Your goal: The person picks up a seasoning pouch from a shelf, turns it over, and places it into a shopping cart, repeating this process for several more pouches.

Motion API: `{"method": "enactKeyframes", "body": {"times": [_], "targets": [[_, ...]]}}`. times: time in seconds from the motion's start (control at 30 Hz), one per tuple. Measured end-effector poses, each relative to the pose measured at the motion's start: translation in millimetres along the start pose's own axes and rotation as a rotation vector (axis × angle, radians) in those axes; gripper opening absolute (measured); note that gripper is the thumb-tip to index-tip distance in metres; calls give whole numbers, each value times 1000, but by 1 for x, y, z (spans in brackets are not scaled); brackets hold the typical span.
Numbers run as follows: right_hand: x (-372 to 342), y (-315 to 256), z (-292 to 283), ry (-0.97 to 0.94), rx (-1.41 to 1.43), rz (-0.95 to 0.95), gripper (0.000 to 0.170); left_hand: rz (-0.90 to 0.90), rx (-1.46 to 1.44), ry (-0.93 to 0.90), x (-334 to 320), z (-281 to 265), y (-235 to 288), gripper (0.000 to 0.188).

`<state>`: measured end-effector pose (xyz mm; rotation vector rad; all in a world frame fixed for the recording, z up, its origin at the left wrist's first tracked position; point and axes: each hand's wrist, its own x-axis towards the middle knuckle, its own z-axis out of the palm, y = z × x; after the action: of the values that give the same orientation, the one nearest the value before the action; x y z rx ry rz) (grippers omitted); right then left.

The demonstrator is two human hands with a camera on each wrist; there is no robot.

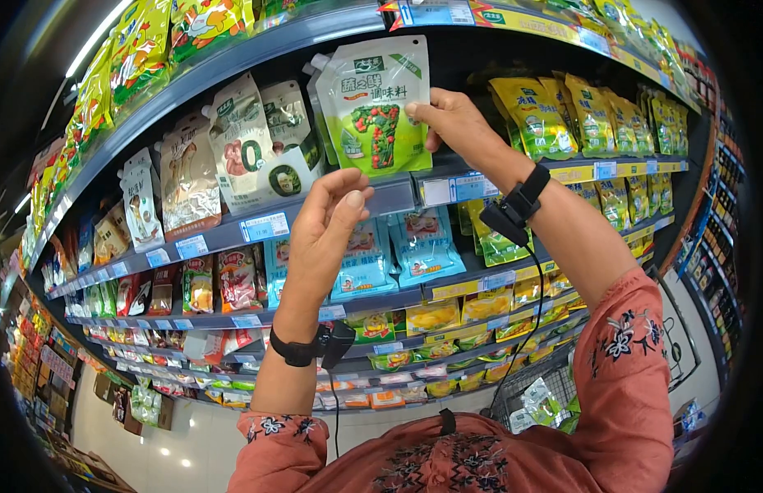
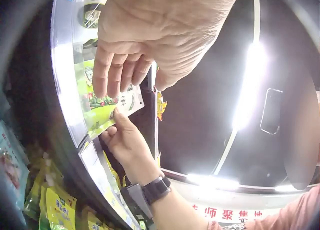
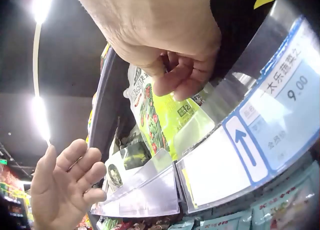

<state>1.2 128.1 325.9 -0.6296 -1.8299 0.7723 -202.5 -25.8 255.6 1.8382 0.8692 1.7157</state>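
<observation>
A white and green seasoning pouch (image 1: 380,107) with a picture of red and green vegetables stands at the front edge of the upper shelf. The right hand (image 1: 457,123) pinches its right edge between thumb and fingers; in the right wrist view the curled fingers of that hand (image 3: 175,64) are at the pouch (image 3: 162,115). Below and left of the pouch, the left hand (image 1: 336,215) is raised with relaxed, slightly bent fingers and holds nothing. The left wrist view has this hand (image 2: 150,44) in front of the pouch (image 2: 102,109), partly covering it.
Grey and white pouches (image 1: 242,144) stand left of the pouch, yellow-green bags (image 1: 533,119) to the right. A clear lip with price labels (image 1: 459,189) runs along the shelf edge. Blue packs (image 1: 426,244) lie one shelf lower. A basket or cart (image 1: 513,393) holding packages is at lower right.
</observation>
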Motion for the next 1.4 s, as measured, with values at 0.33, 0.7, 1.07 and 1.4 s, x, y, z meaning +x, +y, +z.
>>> {"method": "enactKeyframes", "body": {"times": [0.33, 0.7, 1.07, 1.4], "targets": [[42, 11, 13, -77, 38, 171, 38, 446, 904, -54, 61, 1, -21, 42], [47, 27, 11, -177, -132, 248, 31, 506, 1116, -81, 82, 7, -49, 47], [53, 38, 5, -259, -66, 256, 32, 442, 1129, -5, 82, 15, -52, 49], [11, 22, -11, -231, -158, 154, 48, 436, 1156, 60, 79, 17, -52, 41]]}}
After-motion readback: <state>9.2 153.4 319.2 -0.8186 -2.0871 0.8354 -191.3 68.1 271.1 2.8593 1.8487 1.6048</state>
